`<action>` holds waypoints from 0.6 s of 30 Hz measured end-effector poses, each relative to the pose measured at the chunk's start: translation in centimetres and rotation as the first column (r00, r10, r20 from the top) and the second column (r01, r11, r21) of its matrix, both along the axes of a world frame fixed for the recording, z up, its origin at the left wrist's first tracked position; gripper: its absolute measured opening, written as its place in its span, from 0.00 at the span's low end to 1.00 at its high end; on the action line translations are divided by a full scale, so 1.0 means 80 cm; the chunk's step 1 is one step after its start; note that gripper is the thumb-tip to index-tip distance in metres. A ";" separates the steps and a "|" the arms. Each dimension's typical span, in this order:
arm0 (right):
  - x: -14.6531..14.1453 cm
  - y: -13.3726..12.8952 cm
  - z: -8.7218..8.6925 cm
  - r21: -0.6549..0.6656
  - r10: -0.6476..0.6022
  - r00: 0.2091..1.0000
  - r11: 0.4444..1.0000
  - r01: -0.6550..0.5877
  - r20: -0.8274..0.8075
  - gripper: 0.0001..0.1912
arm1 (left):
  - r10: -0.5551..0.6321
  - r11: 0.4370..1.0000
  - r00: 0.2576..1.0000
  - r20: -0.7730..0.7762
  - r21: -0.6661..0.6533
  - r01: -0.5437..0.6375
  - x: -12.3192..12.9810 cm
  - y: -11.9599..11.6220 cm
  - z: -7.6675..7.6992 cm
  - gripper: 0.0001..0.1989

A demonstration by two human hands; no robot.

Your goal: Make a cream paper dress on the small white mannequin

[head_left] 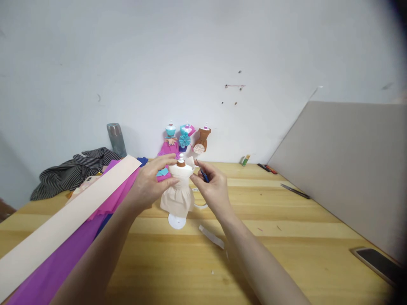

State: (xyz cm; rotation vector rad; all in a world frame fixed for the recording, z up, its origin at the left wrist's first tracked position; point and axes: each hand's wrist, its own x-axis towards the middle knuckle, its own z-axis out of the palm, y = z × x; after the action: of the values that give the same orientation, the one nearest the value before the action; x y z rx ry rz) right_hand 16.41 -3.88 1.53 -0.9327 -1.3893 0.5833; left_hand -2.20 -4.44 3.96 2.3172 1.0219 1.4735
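A small dress form stands upright on a round white base, dressed in cream crepe paper with a gathered skirt and a brown band at the neck. My left hand is around its left side, fingers curved against the upper part. On the other side, my right hand pinches the cream paper near the shoulder. A dark blue pointed tool is also held in the right hand, its tip up beside a loose cream flap. A cream paper strip lies on the table below.
Long cream and purple paper sheets lie at left, near striped cloth and a bottle. Three dressed forms stand behind. Tweezers, a glue stick and a phone are at right.
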 end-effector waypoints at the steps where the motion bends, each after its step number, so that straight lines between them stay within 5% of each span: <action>1: 0.000 0.000 -0.001 0.009 0.001 1.000 1.000 -0.001 -0.004 0.18 | 0.006 1.000 1.000 0.004 0.006 -0.006 0.000 -0.001 0.000 0.15; 10: -0.001 -0.008 -0.003 0.181 -0.105 0.994 0.979 0.096 0.039 0.12 | 0.003 1.000 1.000 0.004 0.013 -0.003 0.004 -0.001 0.000 0.14; 18: 0.005 -0.004 -0.014 0.387 -0.197 0.976 0.911 0.145 0.097 0.09 | -0.009 0.994 0.999 0.045 -0.113 0.014 0.009 0.000 -0.006 0.27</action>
State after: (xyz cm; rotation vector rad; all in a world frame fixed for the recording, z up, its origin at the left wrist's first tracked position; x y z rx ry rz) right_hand 16.79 -4.23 0.41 -0.7785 -1.4563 0.1099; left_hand -1.51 -4.46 3.49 2.1984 1.0500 1.4182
